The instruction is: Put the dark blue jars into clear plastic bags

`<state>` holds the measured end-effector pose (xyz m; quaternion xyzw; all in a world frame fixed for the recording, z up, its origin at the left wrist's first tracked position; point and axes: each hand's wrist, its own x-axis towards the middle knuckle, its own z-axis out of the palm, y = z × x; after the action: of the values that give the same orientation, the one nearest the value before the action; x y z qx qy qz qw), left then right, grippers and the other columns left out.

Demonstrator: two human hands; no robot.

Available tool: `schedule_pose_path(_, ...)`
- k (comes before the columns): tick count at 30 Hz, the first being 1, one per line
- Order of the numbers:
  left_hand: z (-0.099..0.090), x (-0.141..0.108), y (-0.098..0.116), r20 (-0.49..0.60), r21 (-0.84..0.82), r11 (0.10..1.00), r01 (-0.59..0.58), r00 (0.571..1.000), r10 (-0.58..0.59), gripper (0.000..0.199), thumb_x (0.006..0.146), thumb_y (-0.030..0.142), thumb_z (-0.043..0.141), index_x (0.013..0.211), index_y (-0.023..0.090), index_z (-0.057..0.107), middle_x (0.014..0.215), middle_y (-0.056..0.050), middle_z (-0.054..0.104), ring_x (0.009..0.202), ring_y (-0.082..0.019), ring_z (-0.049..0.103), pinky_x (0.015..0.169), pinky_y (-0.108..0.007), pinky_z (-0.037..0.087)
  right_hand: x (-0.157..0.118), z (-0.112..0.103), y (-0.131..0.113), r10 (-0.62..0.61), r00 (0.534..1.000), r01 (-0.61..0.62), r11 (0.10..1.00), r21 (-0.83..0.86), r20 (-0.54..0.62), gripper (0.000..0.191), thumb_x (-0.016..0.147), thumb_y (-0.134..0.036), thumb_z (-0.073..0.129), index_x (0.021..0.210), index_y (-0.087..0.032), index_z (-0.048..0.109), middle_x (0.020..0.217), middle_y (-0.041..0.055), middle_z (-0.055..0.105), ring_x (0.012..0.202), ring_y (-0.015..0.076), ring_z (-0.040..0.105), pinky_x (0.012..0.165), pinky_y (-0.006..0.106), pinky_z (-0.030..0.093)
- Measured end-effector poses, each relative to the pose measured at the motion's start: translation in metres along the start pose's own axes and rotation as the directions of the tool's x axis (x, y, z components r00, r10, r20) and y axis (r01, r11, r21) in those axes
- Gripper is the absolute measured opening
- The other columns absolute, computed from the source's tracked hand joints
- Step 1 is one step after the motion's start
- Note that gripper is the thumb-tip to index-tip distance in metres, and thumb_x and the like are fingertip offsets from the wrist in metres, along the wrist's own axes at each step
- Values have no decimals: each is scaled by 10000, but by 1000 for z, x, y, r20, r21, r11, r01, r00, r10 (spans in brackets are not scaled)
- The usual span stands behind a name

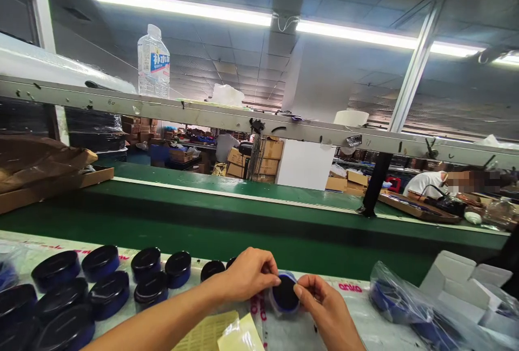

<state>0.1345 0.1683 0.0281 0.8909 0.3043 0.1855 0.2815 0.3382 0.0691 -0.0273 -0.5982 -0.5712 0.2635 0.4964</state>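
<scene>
Pinching opposite sides of a round black-faced piece (285, 292), the two hands stand a little apart, with the piece between them near the far edge of the pale surface (344, 329). The left hand (252, 272) has its thumb and finger closed together at the upper left of the rim; the right hand (326, 308) has its own closed at the right edge, thumb uppermost. Gripping from both sides probably steadies the piece and leaves most of its face free to see. Whether it rests on the surface or is lifted slightly, I cannot tell.

To the left, black-topped round pieces (108, 294) stand in loose rows, flat tops up, perhaps set out this way to be within easy reach. Yellow sheets (208, 335) and a paler slip (241, 335) lie below the left forearm, likely put there to be close at hand. At the right, a clear plastic bag (391, 291) holds blue-sided items, just beside a white box (450, 280) with its flaps raised; they sit off to the side, which seems to leave working room in the middle.

The pinched piece looks dark and matte on its face, duller than the glossy tops at left. A bluish rim shows along its upper edge, and something translucent, possibly thin plastic, surrounds its lower side.
</scene>
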Motion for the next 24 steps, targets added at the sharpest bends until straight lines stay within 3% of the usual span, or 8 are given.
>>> schedule_pose_path(2,-1,0,1,6,-27,1000,5,1000,-5,246,880,406,659,980,188,717,895,-25,781,801,-186,728,649,-224,497,1,-3,4,16,1000,-17,999,47,12,345,877,-557,586,844,-218,641,794,36,700,734,228,657,661,320,522)
schedule_pose_path(6,-1,0,9,15,-16,1000,7,1000,-7,344,877,389,641,1147,192,721,1042,-71,789,930,-242,728,774,-288,526,2,-2,15,57,998,-55,995,79,-16,345,864,-566,549,863,-228,617,746,20,668,646,216,640,576,313,500)
schedule_pose_path(10,3,5,15,84,-3,1000,28,996,-27,248,861,322,624,993,200,795,904,-53,807,787,-231,736,709,-285,524,1,-1,18,99,990,-97,995,28,-99,423,893,-559,479,1102,-214,608,768,15,657,669,231,651,559,319,491)
schedule_pose_path(12,5,9,16,96,6,998,65,993,-65,235,835,292,629,955,189,803,825,-44,800,714,-221,725,650,-277,513,2,-2,16,121,985,-124,992,-14,-125,418,903,-550,448,1093,-213,608,760,22,660,665,239,659,545,325,491)
schedule_pose_path(15,5,13,19,103,25,993,117,988,-119,240,854,279,591,902,176,802,777,-40,791,700,-216,724,633,-273,512,1,-7,8,121,980,-139,985,-105,-160,408,895,-553,428,1024,-221,628,799,57,700,716,265,684,623,368,517)
schedule_pose_path(19,4,20,31,71,51,987,154,985,-158,329,889,406,634,1093,179,757,1063,-85,798,938,-258,741,771,-313,553,2,-16,-3,92,975,-137,965,-223,-203,514,859,-590,426,1117,-198,635,1115,148,717,997,328,676,879,462,487)
schedule_pose_path(21,6,25,38,68,71,987,145,986,-150,331,919,418,640,1133,183,733,1148,-94,773,1045,-263,718,889,-370,551,5,-19,-6,103,975,-151,957,-246,-197,554,825,-610,472,1150,-191,632,1226,162,685,1042,330,659,904,461,477)
schedule_pose_path(24,11,34,46,95,113,984,138,984,-149,259,974,385,631,1071,164,723,1100,-81,760,1069,-245,701,976,-459,533,14,-19,-2,180,978,-199,955,-222,-104,449,738,-608,541,890,-202,661,907,130,733,760,284,679,652,387,512)
